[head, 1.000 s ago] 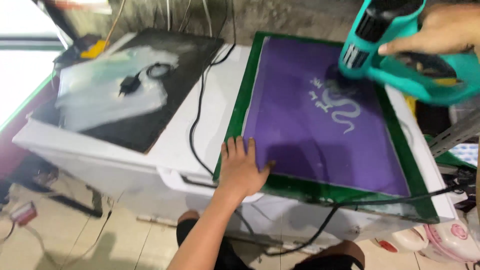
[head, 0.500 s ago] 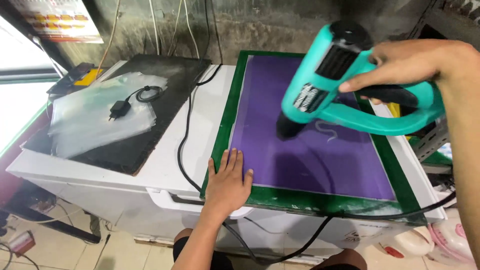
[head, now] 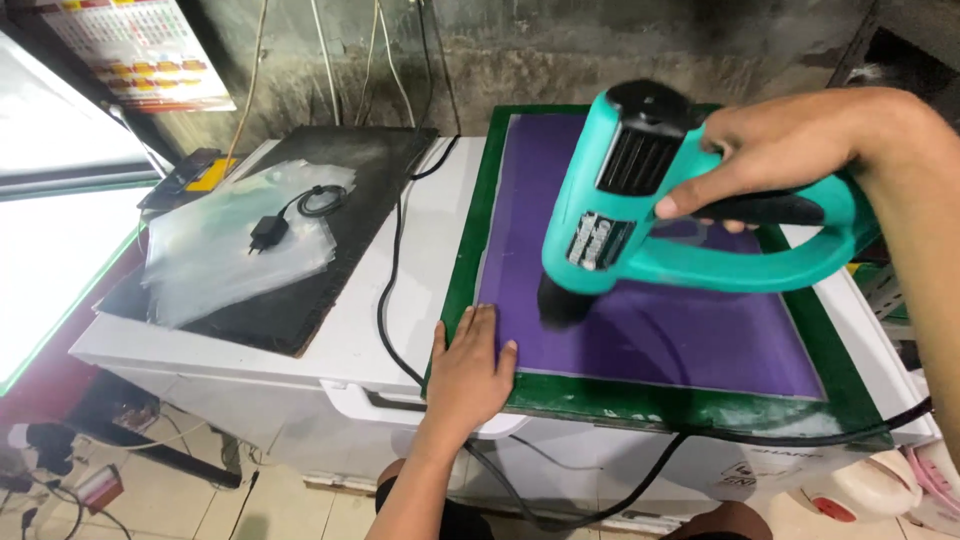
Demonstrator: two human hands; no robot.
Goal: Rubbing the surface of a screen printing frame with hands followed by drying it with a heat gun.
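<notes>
Heat gun (head: pixel 640 215), teal with a black nozzle, sits in my right hand (head: pixel 790 150), fingers wrapped tight around the handle, nozzle tipped down and just over the near left part of the purple mesh. My left hand (head: pixel 470 365) lies flat and open, gripping nothing, palm pressing the green frame of the printing screen (head: pixel 460 290) at its near left corner, fingertips touching the purple. The screen rests on a white chest freezer (head: pixel 420 240), with the gun's black cord (head: pixel 800 437) trailing along the near edge. To do this well, I judge I should hold the nozzle just off the mesh rather than touching it, sweep evenly instead of sitting on one spot, and mind my own fingertips, which are near the hot end. Off to my left a black mat (head: pixel 330 300) carries clear plastic sheets (head: pixel 235 250) and a small charger (head: pixel 267 232), well apart from the heat
</notes>
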